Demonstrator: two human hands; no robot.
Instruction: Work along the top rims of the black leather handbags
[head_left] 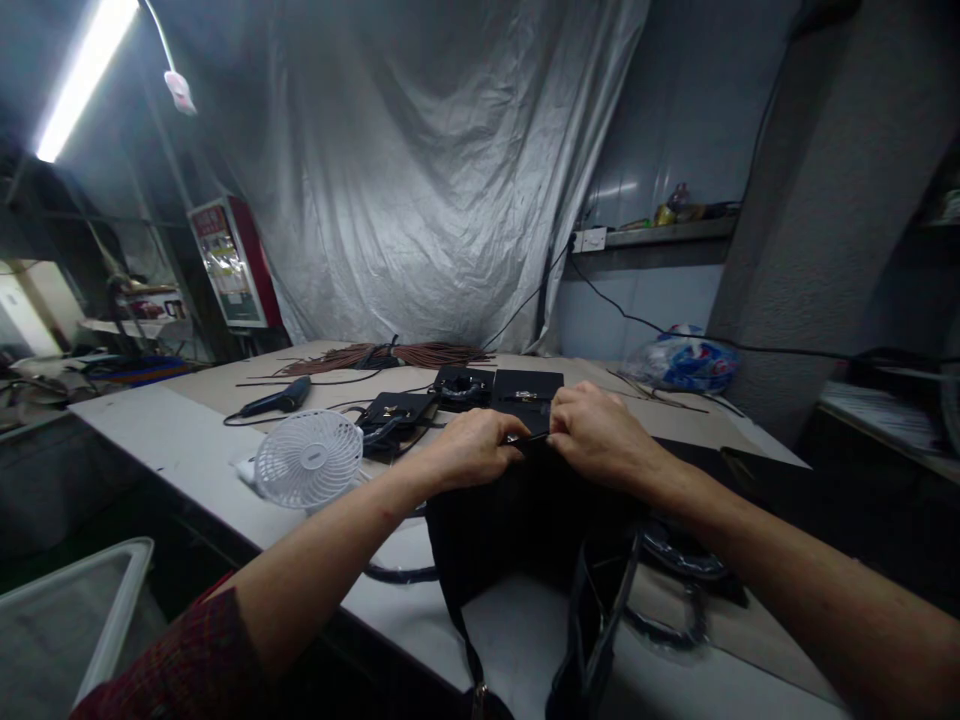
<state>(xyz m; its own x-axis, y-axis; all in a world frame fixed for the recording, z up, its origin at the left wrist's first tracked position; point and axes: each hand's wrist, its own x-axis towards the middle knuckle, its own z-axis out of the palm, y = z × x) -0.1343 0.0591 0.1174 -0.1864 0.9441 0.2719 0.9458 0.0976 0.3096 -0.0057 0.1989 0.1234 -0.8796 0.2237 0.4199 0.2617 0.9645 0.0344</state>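
In the head view, both hands meet at the middle of the frame on the upper edge of a large black piece (517, 515), apparently part of a bag, whose dark body hangs below them toward the bottom center. The left hand (484, 447) is nearly closed, thumb and fingers pinching the edge beside a small metallic glint; the right hand (589, 428) is curled closed on the same edge, just beside it. Gripping it from two sides probably keeps that stretch steady and raised, though the fingertips partly hide the contact. Just beyond the hands, black bags with metal clasps (525, 388) lie with their fronts showing, perhaps set back to free the near part of the desk (150, 425). A white fan (309, 460) stands left of center, likely for air. Farther left lies a dark handheld tool (277, 398) with a cord. Brown cords (435, 355) lie bundled at the back, perhaps to avoid tangling. At lower right, a curved handle (679, 635) wears clear wrapping, presumably against scuffs.
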